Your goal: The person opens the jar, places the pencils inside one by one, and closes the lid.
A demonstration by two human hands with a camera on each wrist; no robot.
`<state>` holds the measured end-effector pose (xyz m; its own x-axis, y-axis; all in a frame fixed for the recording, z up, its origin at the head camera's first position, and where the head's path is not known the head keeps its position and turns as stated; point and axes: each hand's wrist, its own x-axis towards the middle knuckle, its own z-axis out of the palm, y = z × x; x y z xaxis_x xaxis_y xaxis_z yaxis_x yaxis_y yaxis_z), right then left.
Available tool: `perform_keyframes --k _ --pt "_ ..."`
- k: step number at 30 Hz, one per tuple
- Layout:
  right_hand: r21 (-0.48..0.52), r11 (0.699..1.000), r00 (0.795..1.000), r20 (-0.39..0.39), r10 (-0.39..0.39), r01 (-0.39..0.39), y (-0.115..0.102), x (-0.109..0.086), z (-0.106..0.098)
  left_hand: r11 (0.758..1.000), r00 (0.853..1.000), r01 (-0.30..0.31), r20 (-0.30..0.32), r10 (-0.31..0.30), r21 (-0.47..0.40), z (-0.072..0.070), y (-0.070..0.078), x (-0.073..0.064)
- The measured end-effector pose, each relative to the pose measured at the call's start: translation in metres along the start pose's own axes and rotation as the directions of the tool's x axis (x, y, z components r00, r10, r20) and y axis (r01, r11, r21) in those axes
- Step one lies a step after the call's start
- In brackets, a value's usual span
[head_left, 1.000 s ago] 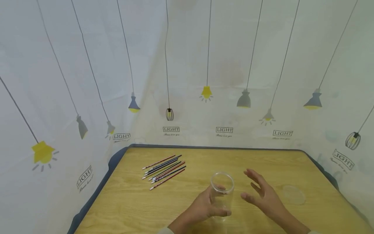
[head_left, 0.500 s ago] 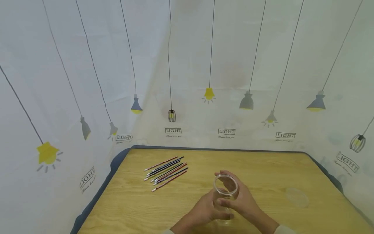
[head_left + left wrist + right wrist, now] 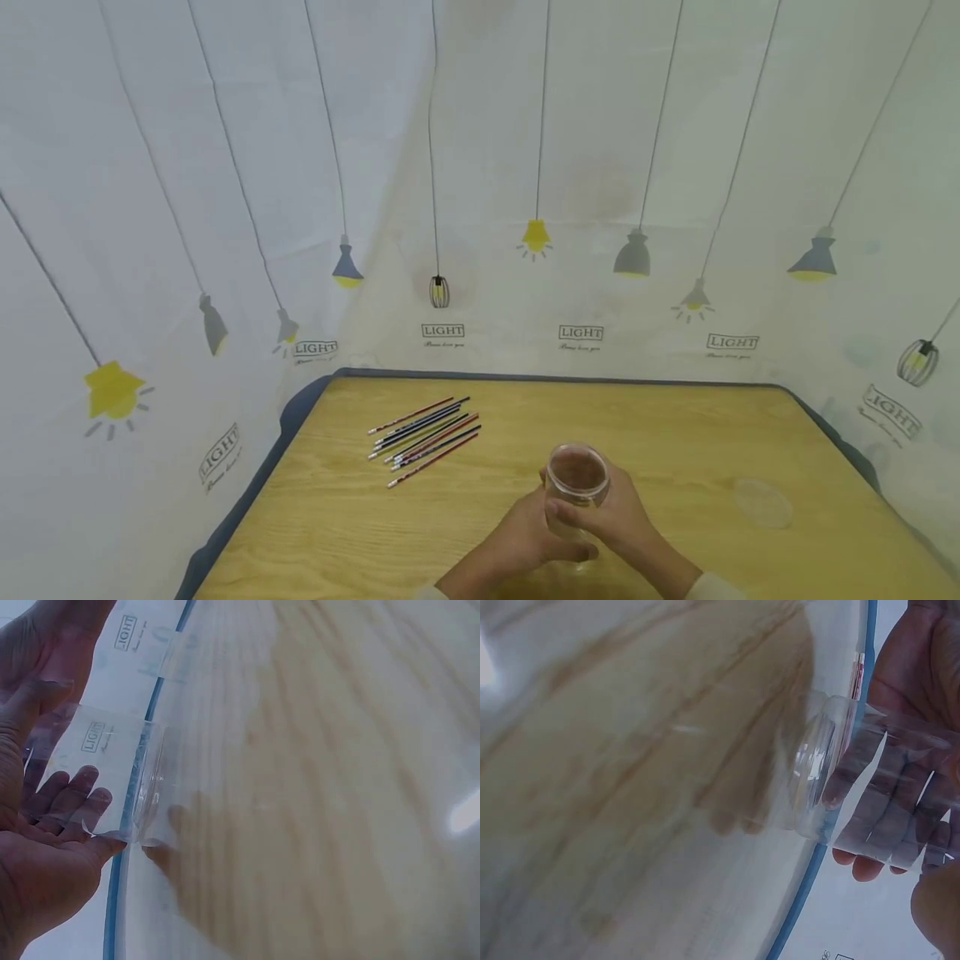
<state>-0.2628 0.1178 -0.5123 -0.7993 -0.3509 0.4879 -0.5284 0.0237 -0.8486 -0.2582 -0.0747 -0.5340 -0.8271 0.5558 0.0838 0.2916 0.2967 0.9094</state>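
Both hands hold a clear plastic jar (image 3: 577, 495), which stands upright with its open round mouth facing up. My left hand (image 3: 521, 533) grips it low from the left side, thumb across the front. Higher up, my right hand (image 3: 626, 510) wraps the right side, its thumb near the rim and its fingers behind. In the left wrist view the transparent jar (image 3: 150, 784) shows its base right at the wooden surface. Fingers show through the jar's wall (image 3: 885, 787) in the right wrist view.
A loose bundle of several pencils (image 3: 423, 442), dark and red with white erasers, lies at the left of the wooden table (image 3: 322, 533). To the right a clear round lid (image 3: 762, 502) lies flat. Walls with printed lamps enclose the table's far and side edges.
My right hand, apart from the jar and spread a second ago, has moved left and now grips its side. The left hand keeps its hold. Pencils and lid lie where they were.
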Motion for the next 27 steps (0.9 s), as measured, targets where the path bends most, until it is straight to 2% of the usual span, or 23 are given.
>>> perform_keyframes --k 6,12,22,27 --pt "-0.055 0.998 0.999 0.001 -0.035 0.035 0.0 0.002 0.0 1.0 1.0 0.003 0.007 -0.004 0.023 -0.002 0.005 -0.001" --pt "-0.063 0.998 1.0 0.012 -0.003 0.004 0.002 0.001 -0.002 0.995 1.0 0.001 0.027 -0.004 0.101 -0.005 0.008 -0.002" --pt "-0.027 0.999 0.999 0.042 0.019 -0.018 0.002 0.0 -0.001 0.993 0.993 -0.029 0.115 0.017 0.11 -0.019 0.005 -0.003" --pt "-0.053 0.998 0.998 0.027 0.048 -0.047 0.0 0.0 -0.003 0.986 0.99 0.02 0.134 -0.042 0.164 -0.032 0.01 -0.005"
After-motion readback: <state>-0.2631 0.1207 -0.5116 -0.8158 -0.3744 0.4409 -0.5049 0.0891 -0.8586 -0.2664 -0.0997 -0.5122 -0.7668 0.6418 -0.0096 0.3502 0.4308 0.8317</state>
